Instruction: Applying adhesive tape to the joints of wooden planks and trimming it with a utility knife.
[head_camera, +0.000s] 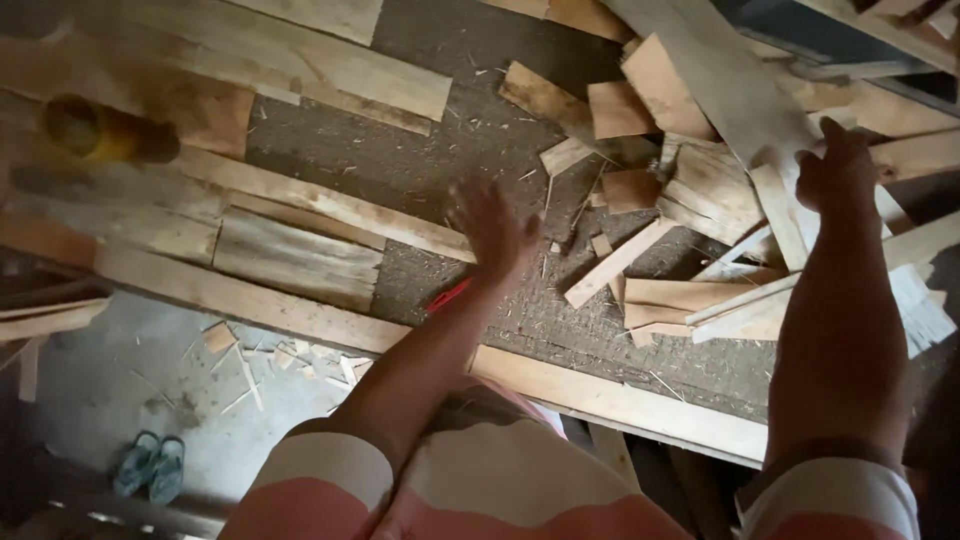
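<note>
My left hand (492, 228) hovers open, fingers spread and blurred, over the sawdust-covered bench top (430, 160), holding nothing. A red pencil-like object (447, 296) lies just below its wrist. My right hand (838, 170) reaches into a heap of pale wood offcuts (700, 190) at the right and rests on a long grey plank (730, 80); whether the fingers grip it is unclear. A narrow wood strip (618, 262) lies between the two hands.
Long planks (300, 195) lie across the bench at left, with a yellow round object (95, 130) at the far left. A board (620, 400) edges the bench front. Below, on the concrete floor, lie wood chips (290, 355) and a pair of sandals (150, 465).
</note>
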